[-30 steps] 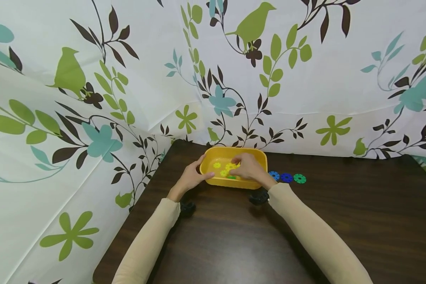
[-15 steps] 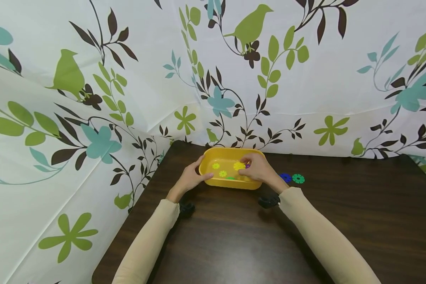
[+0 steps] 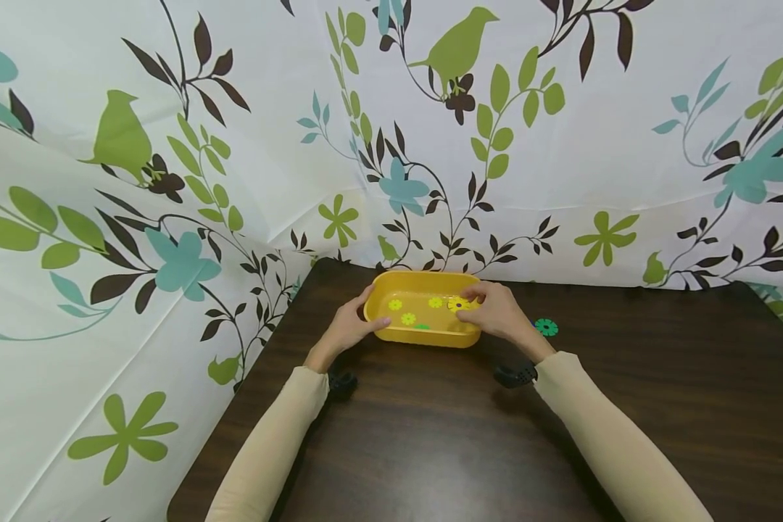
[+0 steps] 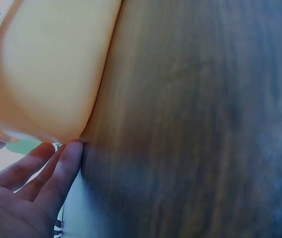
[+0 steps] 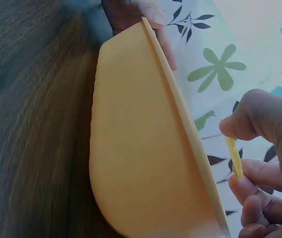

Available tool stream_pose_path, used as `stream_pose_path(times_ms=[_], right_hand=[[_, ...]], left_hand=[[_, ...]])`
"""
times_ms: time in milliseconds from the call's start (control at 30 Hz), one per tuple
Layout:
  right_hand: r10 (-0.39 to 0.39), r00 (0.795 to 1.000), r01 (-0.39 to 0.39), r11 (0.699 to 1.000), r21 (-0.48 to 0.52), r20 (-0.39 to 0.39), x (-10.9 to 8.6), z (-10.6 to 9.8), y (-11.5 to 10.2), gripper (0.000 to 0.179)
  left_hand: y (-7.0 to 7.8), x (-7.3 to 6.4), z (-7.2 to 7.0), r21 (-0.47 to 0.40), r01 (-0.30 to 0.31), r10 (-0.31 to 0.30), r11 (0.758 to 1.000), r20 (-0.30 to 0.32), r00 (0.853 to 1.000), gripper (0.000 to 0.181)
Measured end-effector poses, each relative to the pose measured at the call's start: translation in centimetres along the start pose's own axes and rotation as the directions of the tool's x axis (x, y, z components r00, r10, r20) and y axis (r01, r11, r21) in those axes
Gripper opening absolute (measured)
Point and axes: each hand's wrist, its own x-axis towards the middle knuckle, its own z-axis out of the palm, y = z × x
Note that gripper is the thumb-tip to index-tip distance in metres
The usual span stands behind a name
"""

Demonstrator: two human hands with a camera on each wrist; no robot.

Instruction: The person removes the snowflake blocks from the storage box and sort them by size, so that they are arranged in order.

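Note:
A yellow plastic tray (image 3: 424,338) stands near the far edge of the table. My left hand (image 3: 348,324) grips its left end, thumb over the front rim; in the left wrist view its fingertips (image 4: 70,151) press the outside wall. Over the tray's right end, my right hand (image 3: 501,313) pinches a yellow notched disc (image 5: 234,156) edge-on between thumb and fingers, above the rim. Inside the tray lie several small yellow flower-shaped discs (image 3: 407,318) and a green piece (image 3: 422,327) partly hidden by the front wall.
On the dark wooden table (image 3: 417,420), right of the tray, lies a green notched disc (image 3: 546,327). A sliver of blue shows beside it, mostly behind my right wrist. A patterned white cloth (image 3: 528,239) hangs along the back and left edges.
My right hand has moved right across the tray with the yellow disc, from its middle to its right end. It now covers the blue discs on the table. The left hand keeps its hold.

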Motion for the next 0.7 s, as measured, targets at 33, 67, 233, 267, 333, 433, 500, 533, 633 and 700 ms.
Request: stream_pose_path(times_ms=[33,67,233,267,333,433,500,533,633,700], right_hand=[[-0.001,1.000,0.001,1.000,0.001,-0.007,-0.2,-0.2,0.2,0.045],[-0.002,1.000,0.002,1.000,0.001,-0.017,-0.4,-0.4,0.5,0.045],[-0.003,0.998,0.004,1.000,0.007,-0.055,-1.4,-1.7,1.9,0.043],[0.001,0.998,0.000,1.000,0.005,-0.064,-1.6,-1.9,2.1,0.042],[0.011,0.997,-0.010,1.000,0.006,-0.075,-2.0,-2.4,2.6,0.041],[0.030,0.996,-0.031,1.000,-0.001,-0.088,-2.7,-3.0,3.5,0.041],[0.041,0.995,-0.042,0.999,-0.008,-0.093,-3.1,-3.4,4.0,0.040],[0.047,0.994,-0.048,0.999,-0.014,-0.097,-3.3,-3.6,4.3,0.040],[0.054,0.993,-0.057,0.998,-0.032,-0.109,-3.8,-4.0,5.1,0.039],[0.057,0.991,-0.062,0.997,-0.041,-0.118,-4.1,-4.2,5.5,0.039]], left_hand=[[0.0,0.0,0.0,-0.002,0.001,-0.001,1.000,-0.001,1.000,0.101],[0.0,0.0,0.1,-0.004,0.001,-0.001,1.000,-0.003,1.000,0.101],[-0.2,0.1,0.1,-0.001,-0.006,0.006,1.000,-0.006,1.000,0.099],[-0.3,0.1,0.1,-0.001,-0.009,0.009,1.000,-0.006,1.000,0.099],[-0.4,0.2,0.1,0.004,-0.012,0.012,1.000,-0.005,1.000,0.100],[-0.5,0.2,0.1,0.004,-0.013,0.013,1.000,-0.005,1.000,0.101],[-0.5,0.2,0.1,0.007,-0.012,0.012,1.000,-0.004,1.000,0.102],[-0.5,0.2,0.1,0.006,-0.009,0.009,1.000,-0.004,1.000,0.102],[-0.4,0.2,0.1,0.000,-0.001,0.001,1.000,-0.005,1.000,0.101],[-0.3,0.2,0.1,0.000,0.004,-0.004,1.000,-0.006,1.000,0.101]])
